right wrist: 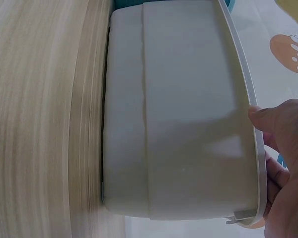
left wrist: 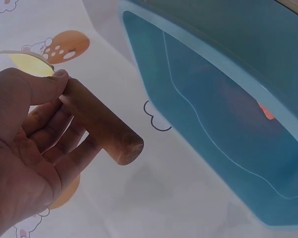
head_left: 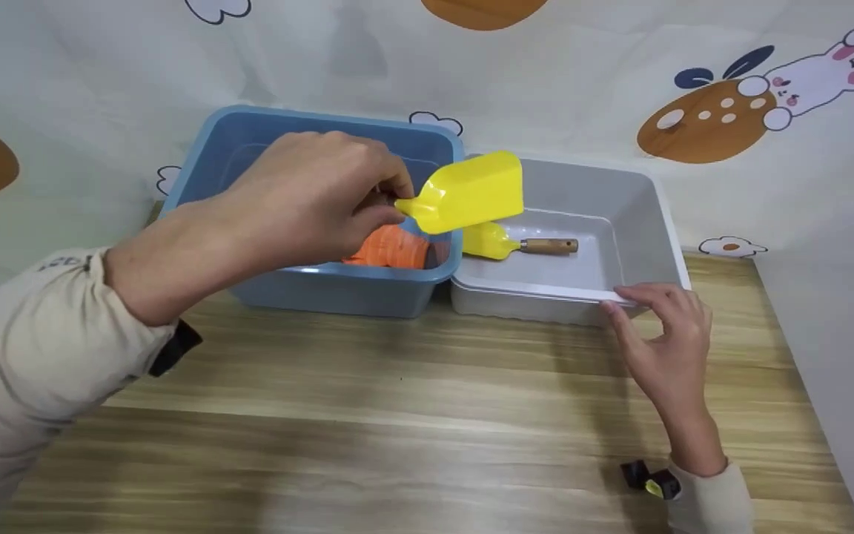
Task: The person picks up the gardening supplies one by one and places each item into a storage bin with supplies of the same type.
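Note:
My left hand grips a small yellow shovel over the right side of the blue bin. Its blade points right, toward the grey-white bin. In the left wrist view, the brown wooden handle lies between thumb and fingers, its rounded end sticking out. Inside the grey-white bin lies a second yellow shovel with a wooden handle, partly hidden by the blue bin's rim. My right hand pinches the grey-white bin's front rim near its right corner, thumb on the lip.
An orange ridged object shows in the blue bin, partly covered by my left hand. The bins stand side by side on a wood-grain table. Behind them hangs a pale curtain printed with rabbits and brown shapes.

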The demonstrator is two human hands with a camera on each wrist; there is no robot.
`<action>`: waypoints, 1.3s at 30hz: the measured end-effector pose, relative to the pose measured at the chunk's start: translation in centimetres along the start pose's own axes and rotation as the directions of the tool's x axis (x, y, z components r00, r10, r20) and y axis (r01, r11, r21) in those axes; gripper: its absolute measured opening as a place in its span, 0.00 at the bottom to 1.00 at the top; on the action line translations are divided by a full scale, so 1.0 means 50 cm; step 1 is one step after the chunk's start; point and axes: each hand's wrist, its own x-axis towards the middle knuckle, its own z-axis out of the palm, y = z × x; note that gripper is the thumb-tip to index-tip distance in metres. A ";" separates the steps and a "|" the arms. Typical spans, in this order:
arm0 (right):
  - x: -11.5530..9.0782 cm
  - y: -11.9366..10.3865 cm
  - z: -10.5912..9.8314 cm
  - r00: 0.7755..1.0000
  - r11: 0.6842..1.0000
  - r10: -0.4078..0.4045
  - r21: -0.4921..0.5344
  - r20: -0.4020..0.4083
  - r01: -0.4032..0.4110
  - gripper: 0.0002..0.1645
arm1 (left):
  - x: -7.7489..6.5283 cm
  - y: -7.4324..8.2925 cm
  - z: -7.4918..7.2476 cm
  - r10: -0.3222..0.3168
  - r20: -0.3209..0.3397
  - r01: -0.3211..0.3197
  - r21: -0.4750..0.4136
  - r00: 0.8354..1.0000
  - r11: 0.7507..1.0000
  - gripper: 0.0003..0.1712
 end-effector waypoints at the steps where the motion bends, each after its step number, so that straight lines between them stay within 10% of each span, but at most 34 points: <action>1: -0.001 0.000 -0.001 1.000 1.000 0.000 -0.002 0.000 0.000 0.13 | 0.005 0.004 0.001 0.003 0.006 -0.002 -0.005 1.000 1.000 0.12; 23: 0.001 -0.001 0.000 1.000 1.000 0.017 -0.020 0.010 -0.017 0.14 | 0.121 0.068 0.067 0.026 0.198 -0.012 -0.070 0.980 0.997 0.16; 39: 0.000 -0.004 -0.004 0.999 0.999 0.036 -0.018 0.026 -0.036 0.13 | 0.167 0.097 0.122 0.012 0.221 -0.005 -0.035 0.975 0.999 0.16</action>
